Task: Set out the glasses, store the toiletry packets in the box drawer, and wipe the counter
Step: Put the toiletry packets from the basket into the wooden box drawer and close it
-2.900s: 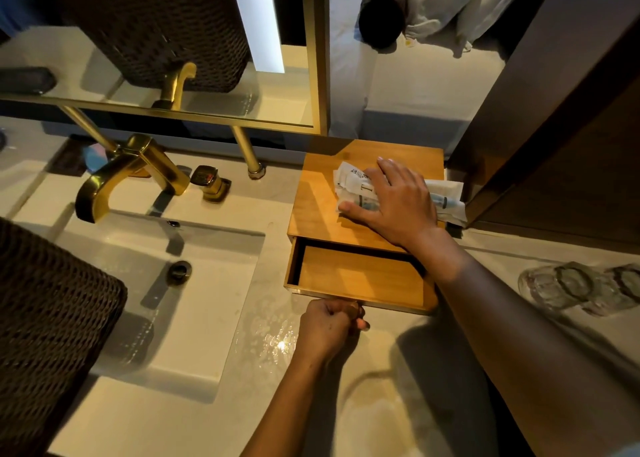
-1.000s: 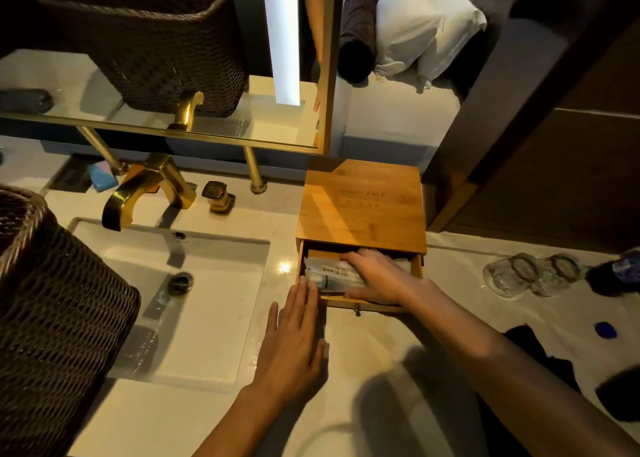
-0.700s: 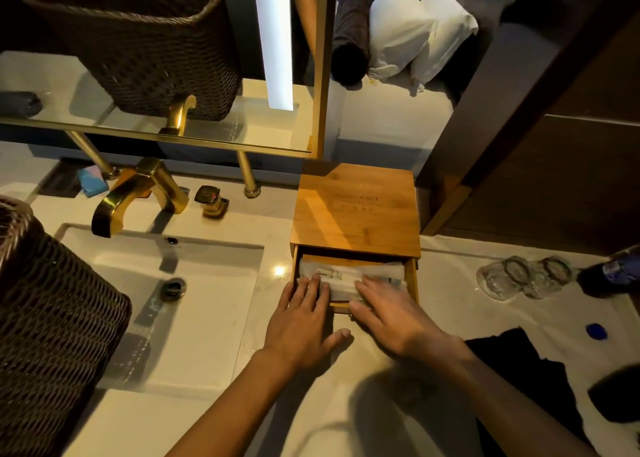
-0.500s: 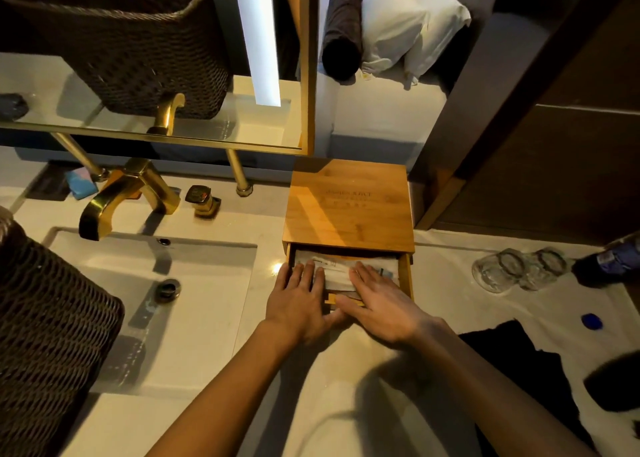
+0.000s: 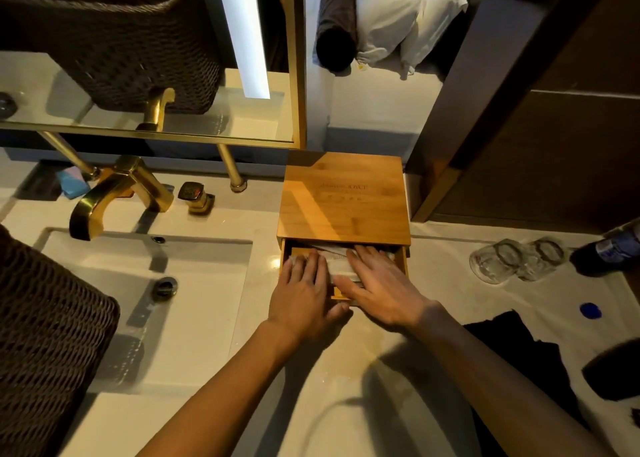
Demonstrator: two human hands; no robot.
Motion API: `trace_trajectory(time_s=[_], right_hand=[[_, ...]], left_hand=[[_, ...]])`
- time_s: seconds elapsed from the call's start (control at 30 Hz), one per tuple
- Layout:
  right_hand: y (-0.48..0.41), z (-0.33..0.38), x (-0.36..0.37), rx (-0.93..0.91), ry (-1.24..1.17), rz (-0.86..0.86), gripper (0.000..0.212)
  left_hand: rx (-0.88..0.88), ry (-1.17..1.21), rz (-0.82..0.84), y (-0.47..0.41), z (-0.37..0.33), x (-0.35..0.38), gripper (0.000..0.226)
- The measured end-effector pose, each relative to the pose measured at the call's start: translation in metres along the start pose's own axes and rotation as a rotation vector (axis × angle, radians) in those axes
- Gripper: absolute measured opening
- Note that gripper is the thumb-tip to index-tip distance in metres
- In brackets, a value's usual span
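Observation:
A bamboo box (image 5: 344,197) stands on the pale counter (image 5: 346,387) right of the sink. Its drawer (image 5: 403,261) is partly pulled out, and white toiletry packets (image 5: 337,256) lie inside. My left hand (image 5: 304,297) lies flat over the drawer's left half, fingers spread on the packets. My right hand (image 5: 381,287) lies flat over the right half, fingers reaching in under the box top. Both hands press down on the packets and hide most of them. Two clear glasses (image 5: 516,261) lie on their sides to the right of the box.
A gold faucet (image 5: 114,193) and sink basin (image 5: 166,290) are on the left, beside a dark wicker basket (image 5: 45,346). A dark cloth (image 5: 519,370), a blue cap (image 5: 590,310) and a dark bottle (image 5: 609,252) lie on the right. A mirror runs along the back.
The packets went from the box top into the drawer. My left hand came from the counter onto the drawer, and the drawer has slid further in under both hands.

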State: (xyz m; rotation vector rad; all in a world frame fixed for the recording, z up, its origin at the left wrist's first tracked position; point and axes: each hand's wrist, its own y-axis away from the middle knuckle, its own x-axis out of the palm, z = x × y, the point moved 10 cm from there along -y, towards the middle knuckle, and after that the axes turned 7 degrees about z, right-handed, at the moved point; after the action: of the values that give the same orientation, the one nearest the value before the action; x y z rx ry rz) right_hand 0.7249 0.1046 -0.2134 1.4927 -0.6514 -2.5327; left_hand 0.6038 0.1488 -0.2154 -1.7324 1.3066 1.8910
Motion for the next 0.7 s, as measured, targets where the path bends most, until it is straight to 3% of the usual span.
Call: trace_trajectory(time_s=[0.1, 0.23, 0.33, 0.5, 0.7], right_hand=[[0.025, 0.003, 0.016, 0.045, 0.032, 0.092, 0.101], [0.037, 0.006, 0.019, 0.073, 0.103, 0.111, 0.100], [0.029, 0.001, 0.017, 0.104, 0.028, 0.095, 0.096], [0.006, -0.007, 0.017, 0.111, -0.065, 0.124, 0.091], [-0.007, 0.001, -0.023, 0.044, 0.051, -0.237, 0.078]], left_hand=[[0.039, 0.046, 0.058, 0.017, -0.007, 0.017, 0.092], [0.095, 0.034, -0.026, 0.023, -0.014, 0.010, 0.081], [0.075, 0.067, -0.027, 0.013, -0.009, 0.001, 0.093], [0.012, 0.098, 0.112, -0.018, 0.003, 0.007, 0.113], [-0.006, 0.043, 0.097, -0.026, 0.000, 0.004, 0.109]])
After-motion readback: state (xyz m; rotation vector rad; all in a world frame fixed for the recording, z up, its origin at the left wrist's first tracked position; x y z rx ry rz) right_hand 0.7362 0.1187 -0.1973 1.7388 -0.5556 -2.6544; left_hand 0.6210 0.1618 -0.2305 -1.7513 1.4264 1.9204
